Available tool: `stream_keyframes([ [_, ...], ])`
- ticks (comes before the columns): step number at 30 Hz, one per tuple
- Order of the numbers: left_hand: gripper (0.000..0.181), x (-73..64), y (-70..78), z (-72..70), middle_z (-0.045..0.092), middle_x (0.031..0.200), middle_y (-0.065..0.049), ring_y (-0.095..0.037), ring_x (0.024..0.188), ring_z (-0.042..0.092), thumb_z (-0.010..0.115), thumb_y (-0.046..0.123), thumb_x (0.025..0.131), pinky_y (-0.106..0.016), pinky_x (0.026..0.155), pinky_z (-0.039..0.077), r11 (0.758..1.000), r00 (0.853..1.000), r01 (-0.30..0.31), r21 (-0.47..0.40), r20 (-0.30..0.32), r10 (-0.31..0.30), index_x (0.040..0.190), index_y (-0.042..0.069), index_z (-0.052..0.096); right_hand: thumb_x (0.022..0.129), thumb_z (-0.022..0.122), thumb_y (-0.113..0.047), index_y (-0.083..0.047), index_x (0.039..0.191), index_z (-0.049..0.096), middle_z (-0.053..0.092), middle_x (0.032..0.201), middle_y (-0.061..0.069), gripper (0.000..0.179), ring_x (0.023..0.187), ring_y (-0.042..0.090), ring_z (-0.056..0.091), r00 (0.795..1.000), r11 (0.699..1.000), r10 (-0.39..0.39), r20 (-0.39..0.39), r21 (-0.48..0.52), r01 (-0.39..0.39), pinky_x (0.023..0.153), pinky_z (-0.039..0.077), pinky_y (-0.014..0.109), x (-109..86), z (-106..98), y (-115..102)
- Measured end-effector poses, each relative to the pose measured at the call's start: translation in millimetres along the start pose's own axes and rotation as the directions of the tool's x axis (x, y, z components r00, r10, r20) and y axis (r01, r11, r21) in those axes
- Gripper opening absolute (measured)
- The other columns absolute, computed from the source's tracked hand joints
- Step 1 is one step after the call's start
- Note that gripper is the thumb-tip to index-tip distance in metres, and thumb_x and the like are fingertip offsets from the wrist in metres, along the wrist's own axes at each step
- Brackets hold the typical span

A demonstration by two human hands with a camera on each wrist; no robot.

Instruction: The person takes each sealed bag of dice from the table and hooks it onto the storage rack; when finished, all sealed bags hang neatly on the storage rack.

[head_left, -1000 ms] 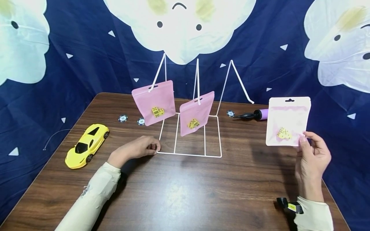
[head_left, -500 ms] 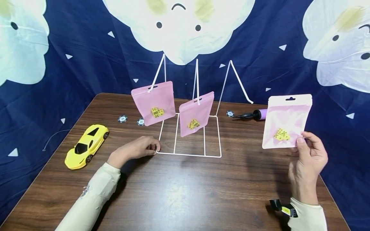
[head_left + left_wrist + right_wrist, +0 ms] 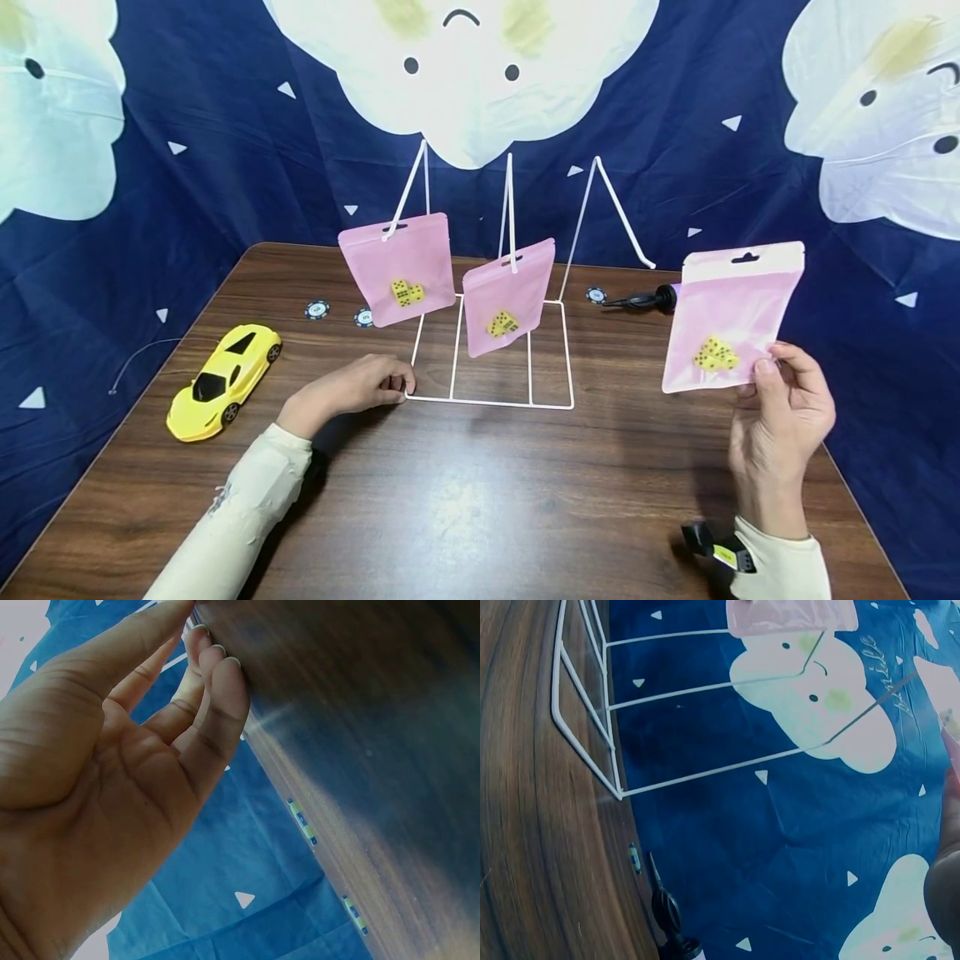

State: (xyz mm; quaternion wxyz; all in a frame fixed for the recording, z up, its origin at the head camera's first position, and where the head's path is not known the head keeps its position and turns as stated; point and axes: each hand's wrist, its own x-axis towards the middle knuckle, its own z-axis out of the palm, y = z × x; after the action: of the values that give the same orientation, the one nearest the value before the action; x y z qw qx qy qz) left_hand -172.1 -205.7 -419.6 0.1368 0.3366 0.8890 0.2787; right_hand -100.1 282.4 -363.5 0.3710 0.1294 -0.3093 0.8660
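My right hand (image 3: 783,421) pinches the lower right corner of a pink zip bag (image 3: 738,304), raised at the right with yellow dice (image 3: 716,353) inside. In the right wrist view, only part of that bag (image 3: 936,686) shows at the edge. A white wire rack (image 3: 491,404) stands mid-table. Two similar pink bags, the left one (image 3: 397,260) and the middle one (image 3: 510,287), hang from its hooks; the right hook (image 3: 624,212) bears nothing. My left hand (image 3: 360,385) holds the rack's front left corner, thumb and index finger together there; their tips are cut off in the left wrist view.
A yellow toy car (image 3: 225,383) lies at the left. Blue-and-white poker chips, among them one (image 3: 317,310) on the left and one (image 3: 596,295) on the right, lie toward the back. A black-tipped tool (image 3: 652,300) is partly behind the raised bag. A blue cloth (image 3: 210,183) hangs behind.
The right hand has moved left, bringing the pink bag closer to the rack and tilting it. My left hand keeps its place at the rack's corner.
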Motion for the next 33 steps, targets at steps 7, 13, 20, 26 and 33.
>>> stream_keyframes([
  [7,0.018,-0.7,0.6,-0.6,0.061,0.084,0.005,-0.010,0.079,0.056,0.076,-0.004,0.095,-0.030,0.072,0.050,1.000,1.000,0.005,-0.004,0.000,-0.005,0.096,0.013,0.071,0.091,0.055,0.034,0.030,0.109,0.058,0.066,0.088,0.026,0.019,0.060,0.021,0.062,1.000,1.000,-0.001,-0.002,-0.012,0.001,0.052,0.053,0.022,-6.4,7,5],
  [13,0.019,-1.0,0.2,0.0,0.061,0.085,0.005,-0.010,0.080,0.056,0.076,-0.005,0.095,-0.030,0.072,0.050,1.000,1.000,-0.004,-0.010,-0.004,0.004,0.096,0.013,0.071,0.090,0.059,0.032,0.030,0.110,0.058,0.067,0.092,0.026,0.020,0.064,0.021,0.064,1.000,1.000,-0.004,0.004,-0.016,0.004,0.053,0.054,0.023,-15.6,17,11],
  [20,0.018,0.7,0.4,-0.4,0.061,0.085,0.005,-0.010,0.080,0.056,0.076,-0.005,0.095,-0.031,0.072,0.050,1.000,1.000,-0.001,-0.008,0.000,0.001,0.096,0.012,0.070,0.091,0.060,0.031,0.031,0.111,0.058,0.066,0.094,0.025,0.021,0.070,0.022,0.067,0.999,0.999,-0.010,0.037,-0.037,0.012,0.058,0.059,0.026,-24.8,27,17],
  [26,0.018,0.1,1.9,-0.8,0.062,0.085,0.005,-0.010,0.080,0.056,0.075,-0.005,0.096,-0.031,0.072,0.050,1.000,1.000,0.005,-0.006,0.004,-0.005,0.097,0.012,0.070,0.092,0.059,0.030,0.029,0.111,0.060,0.065,0.100,0.023,0.019,0.067,0.017,0.063,0.999,0.996,-0.001,0.045,-0.094,0.005,0.056,0.056,0.023,-33.2,31,20],
  [33,0.018,-1.7,3.0,-0.7,0.061,0.085,0.005,-0.010,0.080,0.056,0.076,-0.004,0.096,-0.031,0.073,0.049,1.000,1.000,0.005,-0.006,0.000,-0.005,0.097,0.013,0.070,0.093,0.060,0.028,0.028,0.109,0.061,0.063,0.101,0.020,0.017,0.065,0.014,0.059,0.999,0.989,0.009,0.051,-0.150,-0.002,0.055,0.053,0.019,-40.2,34,23],
])
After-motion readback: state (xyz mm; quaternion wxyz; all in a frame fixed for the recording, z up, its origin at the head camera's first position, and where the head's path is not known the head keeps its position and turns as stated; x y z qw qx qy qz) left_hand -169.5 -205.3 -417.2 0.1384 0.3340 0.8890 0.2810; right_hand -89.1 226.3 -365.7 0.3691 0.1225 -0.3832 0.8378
